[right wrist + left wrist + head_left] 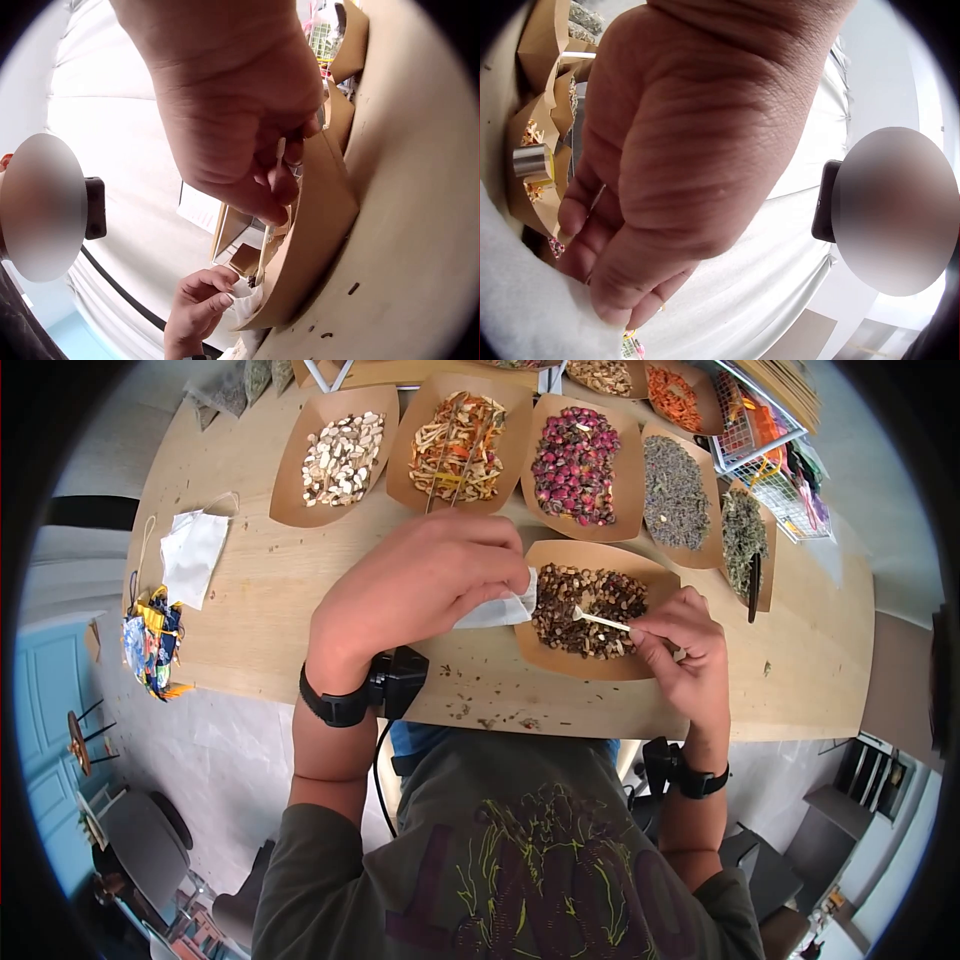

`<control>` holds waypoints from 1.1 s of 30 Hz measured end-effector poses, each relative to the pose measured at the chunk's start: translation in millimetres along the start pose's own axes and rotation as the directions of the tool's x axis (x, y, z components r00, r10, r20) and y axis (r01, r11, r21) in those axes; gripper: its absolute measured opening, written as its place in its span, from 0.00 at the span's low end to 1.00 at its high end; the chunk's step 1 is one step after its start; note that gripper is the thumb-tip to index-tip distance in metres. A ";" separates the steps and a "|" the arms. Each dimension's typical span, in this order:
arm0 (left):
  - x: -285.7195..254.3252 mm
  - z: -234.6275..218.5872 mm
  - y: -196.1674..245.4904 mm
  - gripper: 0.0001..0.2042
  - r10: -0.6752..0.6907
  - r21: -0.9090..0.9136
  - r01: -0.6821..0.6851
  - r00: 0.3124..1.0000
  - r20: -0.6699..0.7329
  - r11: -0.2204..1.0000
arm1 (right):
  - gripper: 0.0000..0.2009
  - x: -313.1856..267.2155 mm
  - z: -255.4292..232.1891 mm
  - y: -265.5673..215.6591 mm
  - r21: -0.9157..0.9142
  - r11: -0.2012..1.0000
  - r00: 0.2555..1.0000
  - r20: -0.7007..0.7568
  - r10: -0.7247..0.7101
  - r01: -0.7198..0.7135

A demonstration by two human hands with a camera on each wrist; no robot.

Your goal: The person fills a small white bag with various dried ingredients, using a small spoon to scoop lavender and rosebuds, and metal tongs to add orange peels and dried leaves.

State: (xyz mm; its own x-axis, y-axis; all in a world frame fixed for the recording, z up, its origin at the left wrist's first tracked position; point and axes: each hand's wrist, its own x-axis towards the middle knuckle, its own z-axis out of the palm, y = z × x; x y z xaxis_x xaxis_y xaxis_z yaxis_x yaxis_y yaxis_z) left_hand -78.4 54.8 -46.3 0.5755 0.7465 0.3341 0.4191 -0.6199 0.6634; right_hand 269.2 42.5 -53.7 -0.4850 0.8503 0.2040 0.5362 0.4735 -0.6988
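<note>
My left hand [425, 575] pinches a small white cloth-like bag [495, 610] at the left end of a brown paper tray [600, 664]. In the left wrist view the bag [532, 292] looms close below the thumb and fingertips. The tray holds dark brown and tan dried pieces [570, 595]. Between thumb and fingers of my right hand [685, 650] is the handle of a small pale spoon [605, 621]. Its bowl end lies over the dried pieces. From the right wrist, the spoon's far end shows close beside the bag [246, 304].
Behind stand paper trays of whitish slices [342, 458], orange-brown peel [440, 445] with metal tongs, rosebuds [575, 465] and greyish buds [677, 490]. White bags [193, 555] and a patterned cloth bundle [152, 640] lie left. Crumbs dot the front edge. Wire baskets [775, 490] stand right.
</note>
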 end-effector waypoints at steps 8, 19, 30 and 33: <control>2.1 -1.2 2.9 0.04 -0.003 -0.041 0.004 1.000 0.024 0.999 | 0.09 26.8 17.8 -40.1 -0.250 0.935 0.962 -0.046 -0.270 0.250; -0.8 0.0 0.1 0.05 -0.001 -0.039 0.001 1.000 -0.002 0.999 | 0.12 7.5 -8.2 0.2 -0.349 0.909 0.972 0.016 -0.236 0.227; -0.4 -0.4 0.1 0.05 -0.002 -0.026 0.003 1.000 0.019 1.000 | 0.12 23.2 2.2 -16.6 -0.319 0.909 0.961 0.025 -0.275 0.269; -1.1 -1.4 -1.4 0.05 -0.016 -0.027 0.016 1.000 0.018 0.999 | 0.13 22.2 -6.4 -13.1 -0.340 0.898 0.960 0.079 -0.269 0.279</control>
State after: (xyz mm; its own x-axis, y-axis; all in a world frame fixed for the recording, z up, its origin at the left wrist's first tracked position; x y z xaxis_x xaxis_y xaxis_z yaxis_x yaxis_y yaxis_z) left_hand -80.6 55.2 -46.7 0.5812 0.7518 0.3115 0.4090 -0.6008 0.6869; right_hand 255.7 56.7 -35.6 -0.6640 0.6710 0.3299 0.5811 0.7408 -0.3370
